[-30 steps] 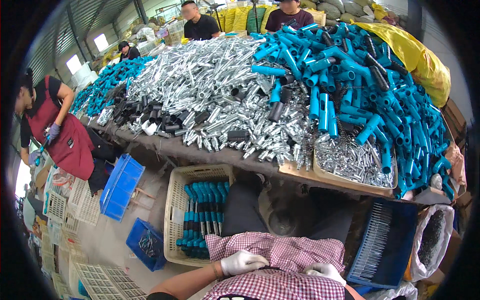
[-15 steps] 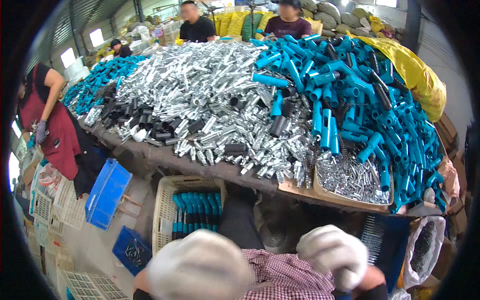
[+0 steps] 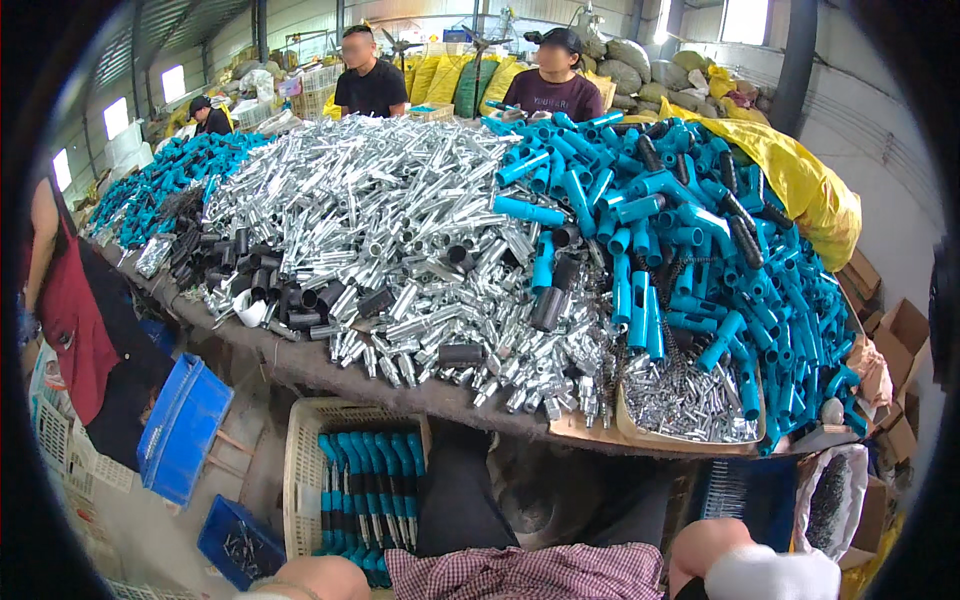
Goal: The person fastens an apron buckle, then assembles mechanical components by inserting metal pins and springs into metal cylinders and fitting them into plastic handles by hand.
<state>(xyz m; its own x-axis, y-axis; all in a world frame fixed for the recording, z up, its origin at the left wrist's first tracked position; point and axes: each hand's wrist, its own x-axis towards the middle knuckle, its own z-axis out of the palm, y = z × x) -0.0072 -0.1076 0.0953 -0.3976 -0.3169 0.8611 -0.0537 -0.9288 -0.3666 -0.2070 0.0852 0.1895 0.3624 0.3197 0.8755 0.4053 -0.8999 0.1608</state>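
Observation:
My right hand (image 3: 775, 577), in a white glove, is at the lower right edge, beside the checked cloth on my lap; its fingers are cut off by the picture's rim. My left forearm (image 3: 322, 576) shows at the lower edge, with only a sliver of white glove beside it. In front, a long table (image 3: 300, 355) bears a heap of silvery metal tubes and fittings (image 3: 390, 220), with black sleeves among them. Teal bent tubular parts (image 3: 700, 250) are piled on the right. A shallow tray (image 3: 632, 425) of small metal pins and springs stands at the near edge.
A cream crate (image 3: 300, 480) below the table holds rows of teal-and-black handled pieces. Blue bins (image 3: 185, 430) stand on the left floor; a white sack (image 3: 852, 490) of dark bits stands right. Two people (image 3: 372, 90) are across the table; another in a red apron (image 3: 75, 320) is left.
Both gloved hands have dropped from above my lap toward the lower edge and spread apart, leaving the left one almost out of sight. The view has tilted up.

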